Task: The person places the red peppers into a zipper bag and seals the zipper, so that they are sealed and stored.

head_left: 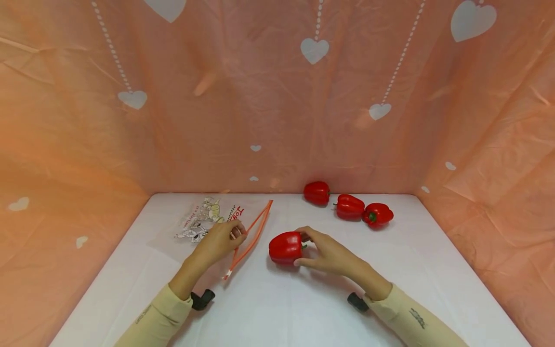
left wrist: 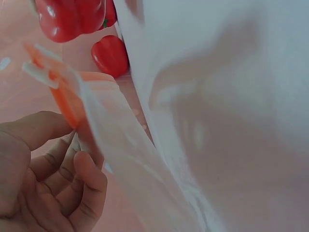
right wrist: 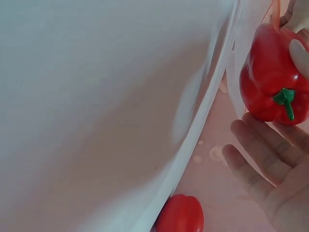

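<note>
A clear plastic zip bag point(head_left: 184, 246) with printed cartoon figures and an orange-edged mouth lies on the left of the table. My left hand point(head_left: 222, 239) pinches the bag's edge by its orange strip point(left wrist: 71, 108), and the mouth stands slightly parted. To the right of that mouth, my right hand point(head_left: 331, 254) grips a red bell pepper point(head_left: 284, 248) between thumb and fingers. The pepper lies tilted on its side, its green stem point(right wrist: 286, 99) towards my palm. In the right wrist view some fingers extend below the pepper.
Towards the back right of the white table point(head_left: 303, 308) lie three more red peppers: one point(head_left: 316, 193) by the back edge, another point(head_left: 349, 207) beside a third point(head_left: 378, 215). Orange cloth point(head_left: 277, 111) with white hearts encloses the back and sides.
</note>
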`<move>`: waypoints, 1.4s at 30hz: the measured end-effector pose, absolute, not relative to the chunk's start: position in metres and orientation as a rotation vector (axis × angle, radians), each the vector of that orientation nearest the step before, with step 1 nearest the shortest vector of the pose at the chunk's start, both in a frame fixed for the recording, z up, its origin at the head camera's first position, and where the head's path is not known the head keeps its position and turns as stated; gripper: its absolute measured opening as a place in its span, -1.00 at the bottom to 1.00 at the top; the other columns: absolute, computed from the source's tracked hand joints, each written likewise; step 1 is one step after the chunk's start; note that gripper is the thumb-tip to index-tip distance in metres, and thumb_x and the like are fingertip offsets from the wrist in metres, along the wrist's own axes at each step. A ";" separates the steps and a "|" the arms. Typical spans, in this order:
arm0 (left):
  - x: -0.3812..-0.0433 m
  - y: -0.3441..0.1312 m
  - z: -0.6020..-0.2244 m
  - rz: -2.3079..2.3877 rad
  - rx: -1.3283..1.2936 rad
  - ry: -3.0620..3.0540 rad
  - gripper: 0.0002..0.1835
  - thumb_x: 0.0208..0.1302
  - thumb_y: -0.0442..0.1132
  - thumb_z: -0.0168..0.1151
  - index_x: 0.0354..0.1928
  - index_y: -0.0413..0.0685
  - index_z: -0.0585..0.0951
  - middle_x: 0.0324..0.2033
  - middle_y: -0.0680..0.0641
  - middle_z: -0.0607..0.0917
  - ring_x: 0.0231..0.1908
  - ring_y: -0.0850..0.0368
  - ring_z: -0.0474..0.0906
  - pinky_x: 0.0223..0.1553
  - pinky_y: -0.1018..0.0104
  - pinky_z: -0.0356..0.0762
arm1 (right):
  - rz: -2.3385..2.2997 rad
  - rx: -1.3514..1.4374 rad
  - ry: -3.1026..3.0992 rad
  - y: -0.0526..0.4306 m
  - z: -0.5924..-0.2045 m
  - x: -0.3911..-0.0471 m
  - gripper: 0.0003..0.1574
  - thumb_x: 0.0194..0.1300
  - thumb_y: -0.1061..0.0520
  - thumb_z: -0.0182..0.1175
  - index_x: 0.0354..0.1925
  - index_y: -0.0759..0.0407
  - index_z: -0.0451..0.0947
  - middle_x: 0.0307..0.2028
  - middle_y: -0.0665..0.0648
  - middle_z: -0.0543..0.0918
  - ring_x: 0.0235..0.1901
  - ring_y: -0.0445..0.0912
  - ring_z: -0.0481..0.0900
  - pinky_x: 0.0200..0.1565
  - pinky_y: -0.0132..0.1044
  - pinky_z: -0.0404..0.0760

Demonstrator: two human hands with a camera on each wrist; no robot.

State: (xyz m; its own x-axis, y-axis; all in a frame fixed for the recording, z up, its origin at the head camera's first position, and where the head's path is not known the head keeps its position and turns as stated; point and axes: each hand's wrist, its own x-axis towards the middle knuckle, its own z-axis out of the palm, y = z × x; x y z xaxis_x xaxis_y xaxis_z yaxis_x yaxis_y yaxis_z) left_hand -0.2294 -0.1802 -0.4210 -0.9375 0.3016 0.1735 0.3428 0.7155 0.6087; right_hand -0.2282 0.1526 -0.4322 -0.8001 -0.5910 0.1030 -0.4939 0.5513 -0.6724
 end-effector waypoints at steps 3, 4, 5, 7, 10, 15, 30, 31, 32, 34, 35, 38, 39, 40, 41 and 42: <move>-0.229 -0.180 -0.421 -1.043 -0.531 -2.845 -0.95 0.47 -0.31 0.37 -0.21 -0.13 0.71 -0.42 0.08 0.72 -0.40 0.23 0.60 -0.32 0.25 0.58 | -1.103 -0.925 2.648 0.149 -0.433 -0.231 -0.14 0.28 -0.13 0.58 0.41 -0.03 0.44 0.20 -0.04 0.70 0.26 0.02 0.62 0.34 0.17 0.56; -0.229 -0.180 -0.421 -1.049 -0.530 -2.843 -0.95 0.46 -0.31 0.37 -0.21 -0.12 0.71 -0.42 0.08 0.73 -0.40 0.23 0.60 -0.32 0.25 0.59 | -1.108 -0.924 2.651 0.148 -0.433 -0.232 -0.14 0.28 -0.13 0.58 0.41 -0.03 0.44 0.20 -0.04 0.70 0.26 0.01 0.62 0.33 0.16 0.56; -0.229 -0.179 -0.421 -1.055 -0.526 -2.843 -0.95 0.46 -0.31 0.37 -0.21 -0.12 0.71 -0.42 0.08 0.73 -0.40 0.22 0.61 -0.32 0.25 0.58 | -1.118 -0.926 2.649 0.146 -0.433 -0.233 -0.14 0.28 -0.12 0.58 0.41 -0.02 0.44 0.19 -0.04 0.70 0.26 0.01 0.62 0.33 0.16 0.56; -0.229 -0.179 -0.421 -1.067 -0.520 -2.845 -0.94 0.46 -0.31 0.38 -0.21 -0.14 0.71 -0.42 0.06 0.74 -0.40 0.22 0.61 -0.32 0.26 0.58 | -1.133 -0.915 2.649 0.143 -0.433 -0.234 -0.14 0.29 -0.12 0.58 0.41 0.00 0.43 0.19 -0.01 0.70 0.25 0.03 0.62 0.32 0.16 0.57; -0.229 -0.178 -0.420 -1.067 -0.515 -2.845 -0.95 0.45 -0.31 0.39 -0.21 -0.13 0.72 -0.41 0.06 0.75 -0.40 0.22 0.61 -0.33 0.29 0.58 | -1.160 -0.887 2.649 0.138 -0.432 -0.237 -0.14 0.29 -0.11 0.57 0.42 0.03 0.43 0.19 0.03 0.70 0.24 0.05 0.62 0.31 0.16 0.58; -0.230 -0.178 -0.418 -1.071 -0.513 -2.832 -0.94 0.44 -0.30 0.41 -0.21 -0.14 0.71 -0.41 0.08 0.74 -0.39 0.21 0.60 -0.33 0.30 0.58 | -1.190 -0.817 2.661 0.129 -0.429 -0.241 -0.11 0.27 -0.07 0.59 0.43 0.04 0.42 0.20 0.05 0.69 0.22 0.03 0.63 0.27 0.12 0.62; -0.230 -0.179 -0.415 -1.095 -0.505 -2.788 -0.93 0.43 -0.28 0.42 -0.20 -0.12 0.71 -0.36 0.07 0.75 -0.34 0.17 0.61 -0.26 0.25 0.59 | -1.238 -0.786 2.701 0.107 -0.426 -0.250 -0.09 0.28 -0.08 0.58 0.43 0.13 0.41 0.12 0.10 0.71 0.09 0.02 0.67 0.12 0.01 0.71; -0.230 -0.179 -0.415 -1.101 -0.498 -2.782 -0.94 0.43 -0.28 0.42 -0.20 -0.11 0.71 -0.36 0.07 0.75 -0.34 0.17 0.60 -0.26 0.25 0.59 | -1.244 -0.786 2.703 0.105 -0.426 -0.250 -0.09 0.28 -0.08 0.58 0.43 0.13 0.41 0.11 0.10 0.71 0.08 0.02 0.67 0.11 -0.01 0.72; -0.230 -0.179 -0.414 -1.106 -0.495 -2.774 -0.94 0.44 -0.28 0.41 -0.20 -0.10 0.71 -0.36 0.07 0.75 -0.34 0.17 0.61 -0.27 0.26 0.59 | -1.251 -0.787 2.702 0.104 -0.425 -0.251 -0.09 0.28 -0.07 0.58 0.43 0.13 0.41 0.11 0.10 0.71 0.07 0.01 0.68 0.10 -0.02 0.72; -0.230 -0.179 -0.413 -1.117 -0.478 -2.760 -0.94 0.44 -0.28 0.42 -0.20 -0.10 0.72 -0.36 0.06 0.76 -0.34 0.16 0.61 -0.27 0.27 0.60 | -1.267 -0.792 2.701 0.101 -0.425 -0.252 -0.10 0.27 -0.05 0.58 0.42 0.14 0.41 0.09 0.10 0.72 0.05 0.01 0.69 0.08 -0.05 0.73; -0.230 -0.179 -0.413 -1.121 -0.470 -2.753 -0.93 0.43 -0.27 0.43 -0.20 -0.11 0.72 -0.36 0.06 0.76 -0.34 0.17 0.61 -0.26 0.28 0.60 | -1.274 -0.799 2.702 0.100 -0.425 -0.253 -0.11 0.27 -0.04 0.58 0.42 0.15 0.41 0.09 0.10 0.72 0.03 0.01 0.70 0.07 -0.06 0.74; -0.230 -0.179 -0.412 -1.127 -0.477 -2.727 -0.92 0.44 -0.28 0.42 -0.19 -0.15 0.72 -0.36 0.04 0.77 -0.34 0.17 0.62 -0.26 0.29 0.61 | -1.293 -0.795 2.691 0.096 -0.425 -0.254 -0.11 0.27 -0.02 0.59 0.41 0.16 0.41 0.09 0.11 0.72 0.01 0.00 0.70 0.04 -0.10 0.75; -0.230 -0.179 -0.411 -1.129 -0.474 -2.719 -0.93 0.43 -0.29 0.42 -0.19 -0.15 0.72 -0.36 0.04 0.77 -0.35 0.17 0.62 -0.26 0.30 0.61 | -1.300 -0.792 2.687 0.095 -0.425 -0.255 -0.11 0.26 -0.02 0.59 0.41 0.16 0.42 0.09 0.11 0.72 0.01 0.00 0.70 0.03 -0.11 0.76; -0.230 -0.179 -0.411 -1.129 -0.471 -2.710 -0.93 0.43 -0.30 0.43 -0.19 -0.14 0.72 -0.37 0.04 0.76 -0.35 0.17 0.62 -0.26 0.30 0.62 | -1.313 -0.791 2.680 0.094 -0.425 -0.255 -0.11 0.27 -0.01 0.59 0.41 0.17 0.42 0.09 0.11 0.71 0.00 0.00 0.70 0.02 -0.12 0.76; -0.230 -0.179 -0.411 -1.134 -0.471 -2.700 -0.94 0.43 -0.31 0.42 -0.19 -0.15 0.72 -0.37 0.04 0.76 -0.35 0.17 0.63 -0.26 0.30 0.62 | -1.322 -0.784 2.674 0.093 -0.424 -0.255 -0.11 0.26 -0.01 0.60 0.41 0.17 0.42 0.09 0.12 0.71 0.00 0.00 0.70 0.01 -0.13 0.76; -0.230 -0.179 -0.410 -1.140 -0.467 -2.692 -0.95 0.43 -0.32 0.42 -0.18 -0.14 0.72 -0.38 0.04 0.76 -0.35 0.17 0.63 -0.25 0.30 0.62 | -1.328 -0.774 2.669 0.092 -0.424 -0.256 -0.11 0.26 0.00 0.60 0.41 0.16 0.42 0.09 0.12 0.72 0.00 -0.01 0.70 0.00 -0.15 0.76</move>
